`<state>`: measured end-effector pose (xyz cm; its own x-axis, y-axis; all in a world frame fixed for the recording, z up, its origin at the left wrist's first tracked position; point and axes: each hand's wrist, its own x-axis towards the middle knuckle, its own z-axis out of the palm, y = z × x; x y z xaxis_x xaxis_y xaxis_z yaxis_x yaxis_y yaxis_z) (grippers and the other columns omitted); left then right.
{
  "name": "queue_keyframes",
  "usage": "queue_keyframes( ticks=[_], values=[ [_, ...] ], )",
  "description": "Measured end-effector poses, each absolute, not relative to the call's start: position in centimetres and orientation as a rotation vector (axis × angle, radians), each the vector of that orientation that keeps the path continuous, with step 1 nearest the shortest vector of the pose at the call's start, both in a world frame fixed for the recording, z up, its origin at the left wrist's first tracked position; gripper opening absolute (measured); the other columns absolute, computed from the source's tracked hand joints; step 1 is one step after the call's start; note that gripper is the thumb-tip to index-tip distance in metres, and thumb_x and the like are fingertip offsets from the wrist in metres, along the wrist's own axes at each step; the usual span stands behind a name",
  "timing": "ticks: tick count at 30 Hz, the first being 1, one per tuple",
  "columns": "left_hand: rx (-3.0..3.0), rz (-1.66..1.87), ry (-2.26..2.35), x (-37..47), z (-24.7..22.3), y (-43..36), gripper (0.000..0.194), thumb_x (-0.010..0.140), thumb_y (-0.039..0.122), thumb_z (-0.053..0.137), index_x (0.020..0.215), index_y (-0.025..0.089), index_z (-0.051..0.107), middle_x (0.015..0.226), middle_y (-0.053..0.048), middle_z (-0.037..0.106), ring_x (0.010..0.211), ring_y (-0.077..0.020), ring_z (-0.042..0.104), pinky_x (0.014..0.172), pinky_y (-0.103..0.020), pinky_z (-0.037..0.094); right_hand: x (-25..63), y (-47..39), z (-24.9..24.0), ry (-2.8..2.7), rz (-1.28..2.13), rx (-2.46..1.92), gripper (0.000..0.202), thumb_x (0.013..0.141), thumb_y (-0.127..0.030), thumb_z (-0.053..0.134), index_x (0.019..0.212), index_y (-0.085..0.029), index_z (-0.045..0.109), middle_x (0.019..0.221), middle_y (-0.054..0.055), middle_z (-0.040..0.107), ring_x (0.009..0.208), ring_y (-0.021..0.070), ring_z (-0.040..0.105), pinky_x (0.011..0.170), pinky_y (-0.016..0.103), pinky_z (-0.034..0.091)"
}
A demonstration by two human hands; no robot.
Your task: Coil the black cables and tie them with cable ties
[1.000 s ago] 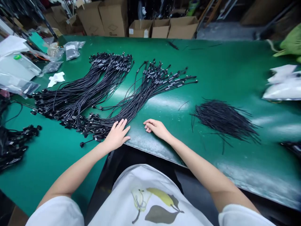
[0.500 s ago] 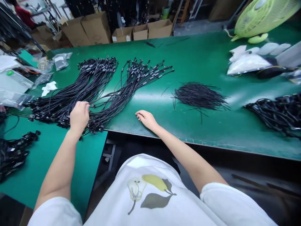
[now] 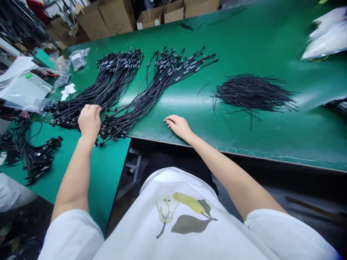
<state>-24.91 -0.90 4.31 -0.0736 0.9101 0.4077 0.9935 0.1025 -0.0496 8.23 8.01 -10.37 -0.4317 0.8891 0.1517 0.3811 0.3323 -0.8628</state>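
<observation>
Here, the left hand point(image 3: 90, 121) bends over black, connector-tipped cables point(image 3: 107, 85) at ten o'clock; the right hand point(image 3: 179, 126) curls loosely over glossy green tabletop point(image 3: 244, 47); any pinch is unclear.

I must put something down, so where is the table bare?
The table shows bare behind the black strand pile, left of the white bag; also between pile and cables, except a loose strand. It is crowded with cables at the left hand.

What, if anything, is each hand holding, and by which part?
The left hand is at the near ends of the cables, fingertips hidden: any hold cannot be told. The right hand holds nothing visible.
</observation>
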Motion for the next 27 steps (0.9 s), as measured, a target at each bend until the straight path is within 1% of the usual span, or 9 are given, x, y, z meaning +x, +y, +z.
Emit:
queue_keyframes(
  ticks=[4,8,10,12,16,20,22,24,27],
  values=[
    [-2.264,-0.139,-1.954,-23.2,1.0,0.2,0.066,0.086,0.048,0.06,0.139,0.012,0.042,0.137,-0.017,0.052,0.127,-0.0299,0.047,0.104,-0.04,0.038,5.6,8.2,-9.4,-2.244,0.724,-1.3,0.027,0.094,-0.027,0.047,0.111,-0.024,0.068,0.108,0.008,0.064,0.098,0.0223,0.06,0.083,0.034,0.047],
    [-2.193,-0.072,-2.137,-22.5,-2.8,1.4,0.049,0.096,0.037,0.043,0.141,0.016,0.042,0.133,-0.015,0.057,0.122,-0.0281,0.053,0.098,-0.037,0.043,0.1,9.7,-8.0,-2.368,0.647,-1.39,0.035,0.095,-0.035,0.049,0.126,-0.024,0.059,0.118,0.011,0.059,0.097,0.0227,0.059,0.077,0.031,0.045],
    [-2.058,-0.152,-2.269,-23.0,-3.3,2.0,0.045,0.098,0.036,0.039,0.138,0.018,0.046,0.126,-0.013,0.063,0.116,-0.0265,0.058,0.094,-0.035,0.046,-2.2,10.5,-7.3,-2.4,0.648,-1.362,0.031,0.095,-0.034,0.047,0.121,-0.023,0.06,0.117,0.009,0.059,0.098,0.0218,0.058,0.076,0.03,0.044],
    [-2.035,-0.225,-2.3,-23.4,-3.0,2.2,0.049,0.095,0.041,0.045,0.138,0.017,0.045,0.125,-0.014,0.063,0.114,-0.0272,0.059,0.095,-0.036,0.045,-3.2,10.7,-6.7,-2.444,0.648,-1.327,0.026,0.096,-0.031,0.044,0.114,-0.022,0.061,0.115,0.009,0.061,0.099,0.0208,0.058,0.075,0.028,0.042],
    [-2.171,-0.365,-1.995,-21.7,-2.0,0.0,0.067,0.085,0.047,0.062,0.139,0.012,0.044,0.138,-0.02,0.052,0.128,-0.0328,0.047,0.105,-0.046,0.036,-0.9,8.4,-6.4,-2.523,0.624,-1.265,0.024,0.094,-0.025,0.038,0.101,-0.016,0.06,0.107,0.013,0.062,0.089,0.0215,0.059,0.067,0.029,0.039],
    [-2.505,-0.284,-1.571,-16.9,-4.0,-2.7,0.041,0.093,0.035,0.053,0.129,0.017,0.055,0.135,-0.016,0.056,0.131,-0.0274,0.045,0.106,-0.043,0.035,4.3,5.3,-7.7,-2.541,0.821,-1.055,0.023,0.092,-0.035,0.042,0.081,-0.02,0.057,0.077,0.003,0.059,0.066,0.0163,0.053,0.061,0.028,0.039],
    [-2.689,-0.273,-1.439,-14.7,-5.3,-3.8,0.033,0.097,0.034,0.043,0.115,0.016,0.064,0.115,-0.013,0.068,0.112,-0.0218,0.059,0.095,-0.035,0.044,6.1,3.4,-7.8,-2.539,0.959,-0.881,0.026,0.093,-0.04,0.043,0.08,-0.021,0.056,0.073,0.001,0.056,0.062,0.0151,0.052,0.059,0.027,0.04],
    [-2.782,-0.332,-1.449,-14.0,-5.9,-5.4,0.034,0.099,0.031,0.037,0.102,0.017,0.069,0.095,-0.008,0.072,0.092,-0.0168,0.066,0.083,-0.028,0.048,6.9,1.5,-7.3,-2.522,1.044,-0.777,0.028,0.094,-0.043,0.043,0.082,-0.022,0.058,0.075,0.001,0.058,0.063,0.0151,0.053,0.059,0.027,0.042],
    [-2.551,-0.54,-1.757,-17.4,-4.9,-8.8,0.033,0.099,0.026,0.037,0.097,0.02,0.07,0.094,-0.005,0.074,0.089,-0.0157,0.066,0.082,-0.027,0.049,6.4,0.2,-6.5,-2.488,1.097,-0.724,0.026,0.095,-0.042,0.043,0.099,-0.023,0.06,0.085,0.003,0.063,0.072,0.0161,0.06,0.065,0.028,0.047]
  ],
)
